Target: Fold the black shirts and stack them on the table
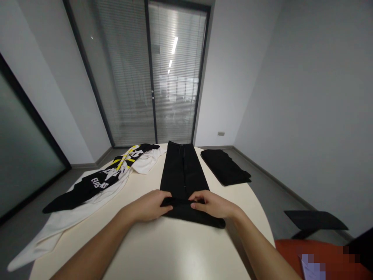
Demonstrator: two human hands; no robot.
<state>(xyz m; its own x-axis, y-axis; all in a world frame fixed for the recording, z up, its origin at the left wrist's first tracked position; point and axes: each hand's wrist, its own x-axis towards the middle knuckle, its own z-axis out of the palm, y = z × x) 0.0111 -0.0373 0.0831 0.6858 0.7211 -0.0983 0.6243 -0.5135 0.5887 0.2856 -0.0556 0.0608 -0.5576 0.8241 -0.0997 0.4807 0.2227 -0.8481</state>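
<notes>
Black trousers [184, 167] lie flat mid-desk [140, 245], long way near to far, legs side by side w/ a narrow gap btwn them. What looks like the waist end is at the far edge; near end is turned up into a thick, rounded fold [201, 218] that sticks out past the legs on the right.

My left hand [152, 205] has the fold's left part pinched, thumb on the near side, fingers on the far side. My right hand [214, 204] does much the same nr the middle, thumb & forefinger almost together w/ cloth btwn; other fingers curled, partly hidden. So both hands are nearly closed, just a cloth's thickness apart.

Handling, my guess: light, soft, limp, w/ a bit of body in the fold. Matte, so prob not v. slippery; nothing fragile, tho creases would come easily. Best hold prob a pinch at each end of the fold, thumbs near side, so it stays level. W/ my right hand this far in, the right end is unsupported & could sag or skew.

Right of the trousers, apart: a folded black garment [225, 167], far right of desk. Left: a white shirt [96, 206] w/ black & yellow print, spread loosely, near end hanging off the edge. Beyond the desk: red chair [291, 249] near right, glass door [177, 77] w/ blinds at the far side.
</notes>
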